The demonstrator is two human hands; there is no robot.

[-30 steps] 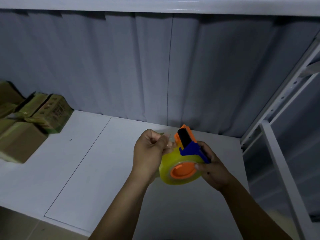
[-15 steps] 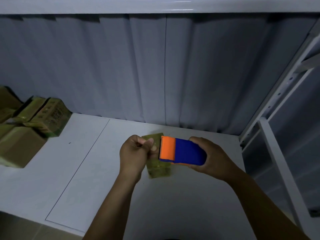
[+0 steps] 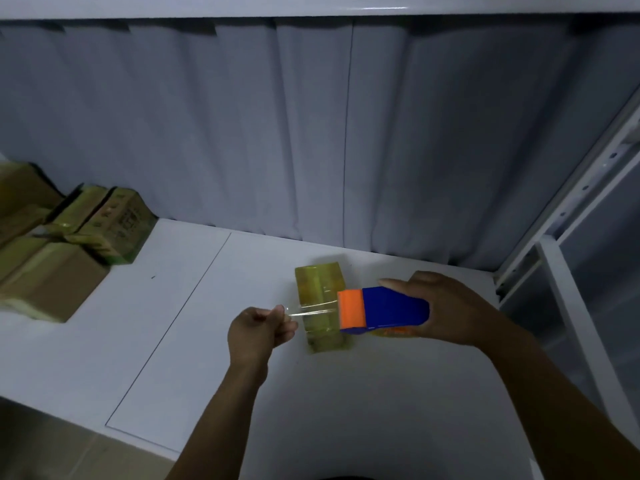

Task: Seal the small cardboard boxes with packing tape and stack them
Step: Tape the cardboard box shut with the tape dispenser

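Open room: bare table (image 3: 166, 341) is lying wide between the stacked boxes (image 3: 52, 282) and the small box (image 3: 317, 282), and is running free along the near edge.

Obstacles: stacked boxes are filling the far-left corner. The ribbed grey back wall (image 3: 242, 133) is closing the rear. A white rack upright (image 3: 568, 306) is closing the right side. An overhead shelf (image 3: 311, 5) is capping the space. A tape strand (image 3: 311, 310) is stretching from the left grip (image 3: 259, 327) to the tape dispenser (image 3: 391, 308) in the right grip (image 3: 453, 310), barring the way down onto the small box.
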